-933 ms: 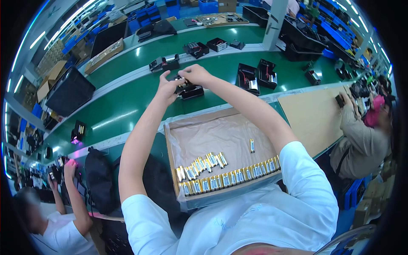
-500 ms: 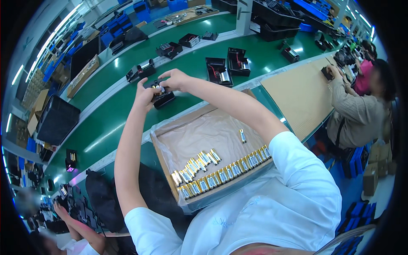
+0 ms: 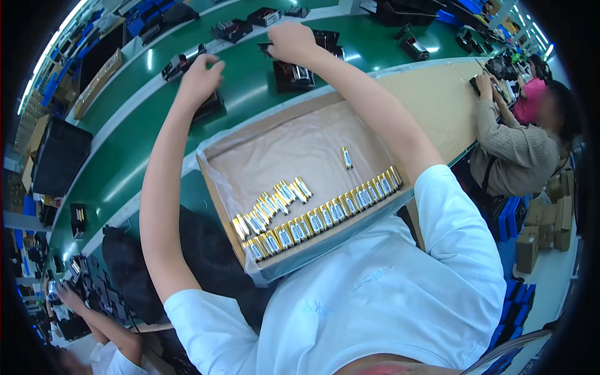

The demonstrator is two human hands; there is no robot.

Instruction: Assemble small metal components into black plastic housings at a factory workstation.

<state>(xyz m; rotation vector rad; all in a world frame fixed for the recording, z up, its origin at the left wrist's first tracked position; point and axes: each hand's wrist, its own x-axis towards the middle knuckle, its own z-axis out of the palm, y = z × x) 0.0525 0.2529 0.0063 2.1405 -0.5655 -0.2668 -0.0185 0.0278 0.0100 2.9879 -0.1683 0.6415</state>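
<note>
My left hand (image 3: 201, 80) has its fingers apart and nothing visible in it. Just under it on the green belt lies a black case (image 3: 209, 106), partly hidden by the wrist. My right hand (image 3: 292, 45) is closed at the raised dark lid of an open black battery case (image 3: 294, 77); the fingertips are partly hidden. Silvery contents and a red wire show inside such cases. Closer to me, a shallow carton (image 3: 300, 119) lined with clear film holds a long row of gold-and-white batteries (image 3: 315, 221), a looser cluster, and one battery standing apart (image 3: 347, 158).
More black cases sit along the belt (image 3: 134, 140), including one at the far left (image 3: 78, 220) and one at the far right (image 3: 414, 47). A brown board (image 3: 425, 94) adjoins the carton. Co-workers sit at right (image 3: 519, 137) and lower left (image 3: 112, 337). A black bin (image 3: 61, 156) stands left.
My hands have parted: the left has let go of the black case, which lies on the belt, and the right has moved right to another open case. The whole view has shifted.
</note>
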